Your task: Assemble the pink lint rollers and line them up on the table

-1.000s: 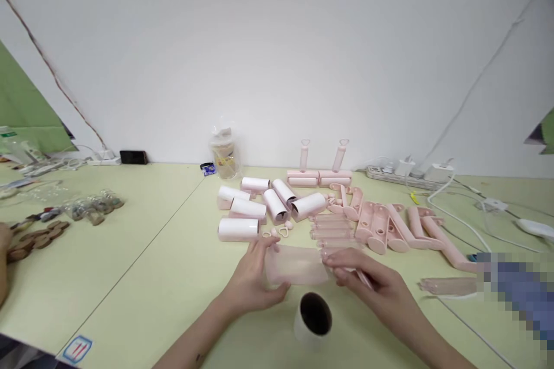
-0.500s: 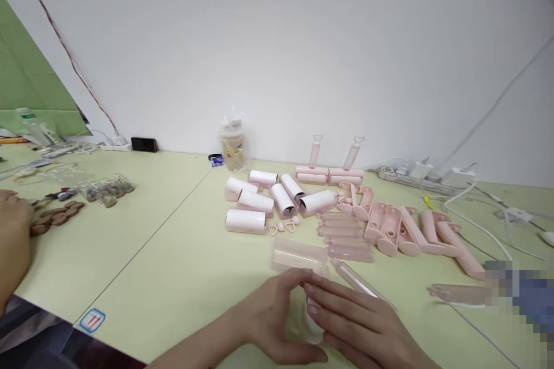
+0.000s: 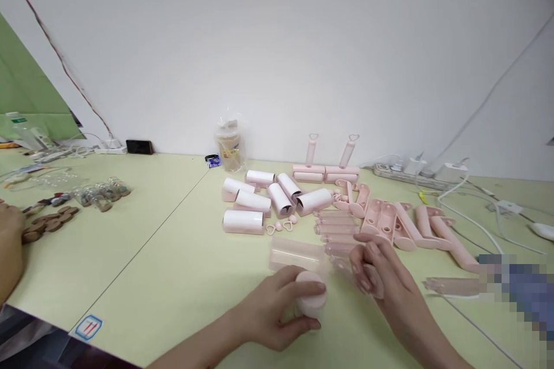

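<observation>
My left hand (image 3: 283, 305) is closed around a white roll (image 3: 312, 302), its pale pink round end facing up between thumb and fingers. To the right, my right hand (image 3: 385, 277) has its fingers bent round a pale pink rounded piece (image 3: 374, 282), partly hidden by the fingers. A clear pinkish tube (image 3: 340, 265) lies just behind that hand, partly covered. Beyond my left hand rests a translucent pink half-round cover (image 3: 296, 252). Several white rolls (image 3: 244, 222) in pinkish covers lie farther back, with small heart-shaped rings (image 3: 288, 226) beside them.
Pink lint roller frames (image 3: 404, 225) and clear handle tubes (image 3: 337, 229) lie right of centre. Two assembled lint rollers (image 3: 308, 173) stand against the wall. Cables and a power strip (image 3: 407, 176) occupy the right. Another person's hand (image 3: 11, 242) is at far left, near brown pieces (image 3: 52, 222).
My hands, together around the white roll before, have parted. The right hand has moved right and up with the pink piece, while the left keeps the roll. The view has shifted slightly.
</observation>
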A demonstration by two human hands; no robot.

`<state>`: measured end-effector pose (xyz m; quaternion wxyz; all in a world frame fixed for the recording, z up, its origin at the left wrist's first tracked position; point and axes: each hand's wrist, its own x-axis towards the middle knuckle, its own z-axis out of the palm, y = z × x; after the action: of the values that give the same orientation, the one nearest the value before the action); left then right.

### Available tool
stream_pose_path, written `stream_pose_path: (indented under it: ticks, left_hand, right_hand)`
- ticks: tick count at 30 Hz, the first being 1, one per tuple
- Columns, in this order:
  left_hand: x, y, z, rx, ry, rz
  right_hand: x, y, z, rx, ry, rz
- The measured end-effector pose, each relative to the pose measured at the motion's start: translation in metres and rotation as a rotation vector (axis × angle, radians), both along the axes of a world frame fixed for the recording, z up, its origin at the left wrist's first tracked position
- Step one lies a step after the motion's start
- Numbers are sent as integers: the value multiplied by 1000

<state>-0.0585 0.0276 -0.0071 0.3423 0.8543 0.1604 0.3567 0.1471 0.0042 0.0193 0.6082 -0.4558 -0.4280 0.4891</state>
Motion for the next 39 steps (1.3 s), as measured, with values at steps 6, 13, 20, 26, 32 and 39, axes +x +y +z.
stream_pose_path:
  ticks: [6,13,20,26,32,39]
  left_hand:
    - [4,3,3,-773,-452,142]
    - [29,12,34,-1112,-837,166]
    - [56,4,33,-1299,-888,84]
    - [53,-8,23,-1396,-868,38]
    - [54,-10,21,-1351,-859,-42]
    - [51,-14,23,-1390,-797,-102]
  right_hand:
    - [8,8,-2,-289,132,195]
    - [12,-1,7,54,-256,83]
    - [9,-9,10,298,-338,-32]
    - [2,-16,-1,392,-442,-53]
    - [2,-16,-8,558,-544,-10]
    - [0,-17,-16,648,-720,-14]
